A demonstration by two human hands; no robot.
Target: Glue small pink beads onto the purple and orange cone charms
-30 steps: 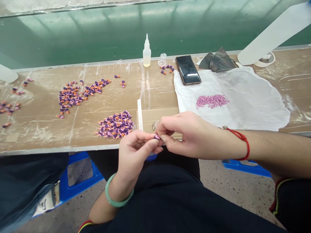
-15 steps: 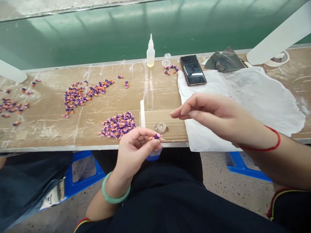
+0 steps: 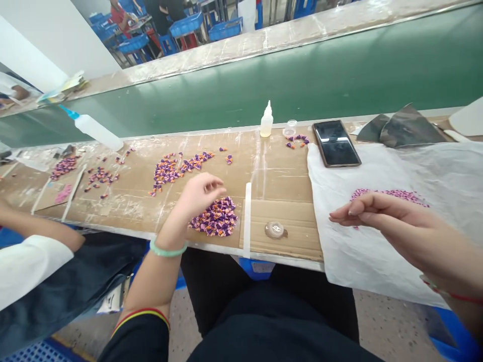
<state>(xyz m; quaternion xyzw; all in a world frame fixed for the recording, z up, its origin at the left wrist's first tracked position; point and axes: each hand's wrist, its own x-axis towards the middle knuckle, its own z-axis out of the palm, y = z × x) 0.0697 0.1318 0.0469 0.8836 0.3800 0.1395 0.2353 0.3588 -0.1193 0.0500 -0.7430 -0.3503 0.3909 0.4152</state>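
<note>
My left hand (image 3: 199, 198) is over the near pile of small purple, pink and orange figure pieces (image 3: 214, 221). Its fingers are loosely curled, a gap shows between thumb and forefinger, and no piece is visible in it. A pale green bangle circles that wrist. Above a white cloth (image 3: 339, 259) is my right hand (image 3: 388, 218), its fingers stretched forward and the thumb close beneath them. I see nothing held there. Tiny pink pieces (image 3: 405, 195) lie on the cloth just behind this hand, which partly hides them.
A small round clear container (image 3: 275, 230) sits on a cardboard piece (image 3: 298, 216) beside a white strip (image 3: 247, 221). Behind are a dropper bottle (image 3: 266, 123), a phone (image 3: 335, 143) and another figure pile (image 3: 166, 171). A co-worker's arm (image 3: 41, 226) is at the left.
My left hand has moved left over the near pile, and the purple piece it held is no longer seen in it. My right hand is now over the cloth. The view has tilted up.
</note>
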